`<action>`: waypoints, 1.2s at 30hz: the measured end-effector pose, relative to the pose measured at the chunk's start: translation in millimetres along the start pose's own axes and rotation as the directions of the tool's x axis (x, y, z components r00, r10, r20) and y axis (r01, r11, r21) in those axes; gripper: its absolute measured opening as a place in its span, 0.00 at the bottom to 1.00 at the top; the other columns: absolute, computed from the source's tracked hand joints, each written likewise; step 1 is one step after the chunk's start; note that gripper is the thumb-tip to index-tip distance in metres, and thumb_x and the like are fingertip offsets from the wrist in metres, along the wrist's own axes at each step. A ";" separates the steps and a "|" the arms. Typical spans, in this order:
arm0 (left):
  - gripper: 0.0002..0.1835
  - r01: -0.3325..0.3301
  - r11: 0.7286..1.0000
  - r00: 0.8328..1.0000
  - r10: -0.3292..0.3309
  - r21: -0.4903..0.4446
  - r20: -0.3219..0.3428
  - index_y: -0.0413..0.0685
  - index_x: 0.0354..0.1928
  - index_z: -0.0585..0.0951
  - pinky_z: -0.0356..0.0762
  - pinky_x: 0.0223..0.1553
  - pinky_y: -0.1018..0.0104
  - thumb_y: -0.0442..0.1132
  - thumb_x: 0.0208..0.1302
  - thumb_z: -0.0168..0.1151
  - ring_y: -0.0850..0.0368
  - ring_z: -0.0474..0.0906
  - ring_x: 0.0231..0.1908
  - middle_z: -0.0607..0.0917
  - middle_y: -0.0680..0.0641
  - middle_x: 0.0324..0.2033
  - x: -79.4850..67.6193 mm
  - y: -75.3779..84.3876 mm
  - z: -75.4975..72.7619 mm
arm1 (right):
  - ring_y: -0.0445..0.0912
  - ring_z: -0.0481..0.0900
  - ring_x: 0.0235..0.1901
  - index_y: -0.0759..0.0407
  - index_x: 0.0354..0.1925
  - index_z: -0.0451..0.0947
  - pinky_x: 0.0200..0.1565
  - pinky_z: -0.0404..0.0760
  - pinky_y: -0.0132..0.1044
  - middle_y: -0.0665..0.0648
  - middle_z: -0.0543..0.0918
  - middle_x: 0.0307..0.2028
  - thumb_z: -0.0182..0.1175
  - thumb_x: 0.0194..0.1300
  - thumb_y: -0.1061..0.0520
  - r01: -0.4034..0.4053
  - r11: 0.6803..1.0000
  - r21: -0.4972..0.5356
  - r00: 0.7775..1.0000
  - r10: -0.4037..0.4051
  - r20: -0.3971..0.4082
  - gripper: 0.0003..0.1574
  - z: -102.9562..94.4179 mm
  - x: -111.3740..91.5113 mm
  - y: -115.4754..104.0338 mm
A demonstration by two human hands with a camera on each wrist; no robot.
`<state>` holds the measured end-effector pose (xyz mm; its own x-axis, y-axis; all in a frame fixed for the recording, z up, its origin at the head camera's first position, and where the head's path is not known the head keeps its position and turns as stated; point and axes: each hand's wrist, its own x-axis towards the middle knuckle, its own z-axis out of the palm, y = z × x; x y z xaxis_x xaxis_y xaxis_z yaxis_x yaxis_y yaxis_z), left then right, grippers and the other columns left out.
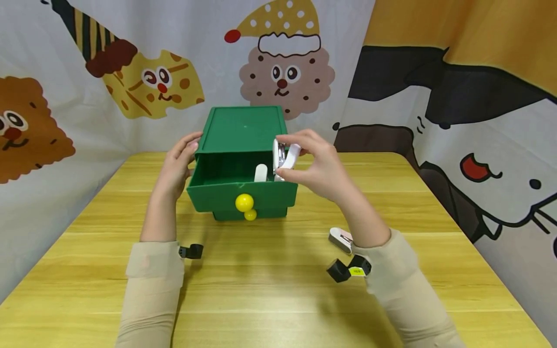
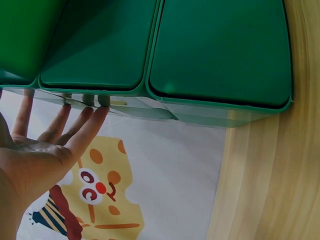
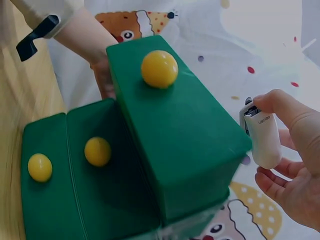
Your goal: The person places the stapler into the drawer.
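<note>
A green drawer cabinet (image 1: pixel 245 128) stands on the table with its top drawer (image 1: pixel 278 195) pulled out. My right hand (image 1: pixel 322 166) pinches a small white stapler (image 3: pixel 265 137) between thumb and fingers, at the drawer's right rim in the head view. My left hand (image 1: pixel 174 166) rests its extended fingers against the cabinet's left side, as the left wrist view shows. Within the drawer a white rounded piece (image 1: pixel 260 173) pokes up. On the table near my right wrist lies another small stapler (image 1: pixel 341 239), pale and grey, partly hidden by the forearm.
Yellow ball knobs (image 3: pixel 159 69) stick out from the drawer fronts; the lower drawers are closed. The wooden table (image 1: pixel 252 285) reaches to a curtain (image 1: pixel 152 130) printed with cartoon cookies behind the cabinet. Black wrist cameras (image 1: pixel 348 269) sit on both sleeves.
</note>
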<state>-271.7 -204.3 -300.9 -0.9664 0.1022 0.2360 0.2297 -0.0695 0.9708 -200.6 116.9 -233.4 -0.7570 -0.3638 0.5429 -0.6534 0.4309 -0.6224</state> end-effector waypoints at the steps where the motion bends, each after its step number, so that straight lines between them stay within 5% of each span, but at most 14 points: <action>1: 0.24 0.000 1.000 1.000 0.000 -0.001 0.001 0.54 0.68 0.68 0.79 0.39 0.67 0.50 0.73 0.50 0.47 0.67 0.59 0.66 0.46 0.65 0.0 -0.1 -0.1 | 0.43 0.71 0.45 0.53 0.58 0.78 0.50 0.72 0.37 0.50 0.76 0.50 0.74 0.51 0.57 0.002 1.000 0.004 1.000 -0.002 0.008 0.34 2.8 2.3 -1.2; 9: 0.25 0.005 1.000 1.000 -0.005 -0.003 -0.004 0.54 0.67 0.68 0.79 0.39 0.67 0.51 0.72 0.51 0.48 0.67 0.59 0.67 0.46 0.66 -0.9 -1.1 -0.7 | 0.45 0.71 0.43 0.55 0.57 0.78 0.42 0.76 0.38 0.50 0.75 0.48 0.74 0.52 0.57 0.015 0.998 0.063 0.998 -0.019 0.066 0.33 27.4 20.0 -6.7; 20: 0.26 0.003 1.000 1.000 -0.003 0.004 -0.005 0.54 0.68 0.68 0.78 0.39 0.67 0.53 0.71 0.52 0.48 0.67 0.58 0.66 0.46 0.66 -1.6 0.7 -1.3 | 0.43 0.71 0.43 0.53 0.58 0.77 0.40 0.75 0.32 0.50 0.75 0.49 0.72 0.55 0.51 0.023 1.000 -0.008 0.984 -0.022 0.177 0.33 45.1 38.1 -19.4; 31: 0.27 0.021 1.000 1.000 -0.020 0.019 -0.019 0.55 0.68 0.68 0.78 0.40 0.66 0.54 0.70 0.52 0.46 0.65 0.60 0.66 0.47 0.66 -1.3 1.0 -0.6 | 0.43 0.71 0.48 0.54 0.61 0.74 0.48 0.73 0.33 0.51 0.74 0.54 0.70 0.57 0.46 -0.015 0.998 -0.059 0.952 0.032 0.304 0.36 53.3 42.7 -31.6; 36: 0.27 0.023 1.000 1.000 -0.023 0.019 -0.015 0.56 0.67 0.68 0.78 0.40 0.66 0.54 0.70 0.52 0.46 0.65 0.60 0.66 0.46 0.66 -0.8 0.8 0.3 | 0.44 0.71 0.51 0.55 0.62 0.73 0.52 0.71 0.35 0.52 0.74 0.56 0.67 0.60 0.44 0.010 0.998 -0.066 0.957 0.010 0.291 0.35 53.7 39.1 -29.1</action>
<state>-270.7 -204.1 -300.3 -0.9730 0.0884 0.2130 0.2094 -0.0485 0.9766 -211.6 45.7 -224.4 -0.7326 -0.5845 0.3489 -0.6590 0.4807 -0.5785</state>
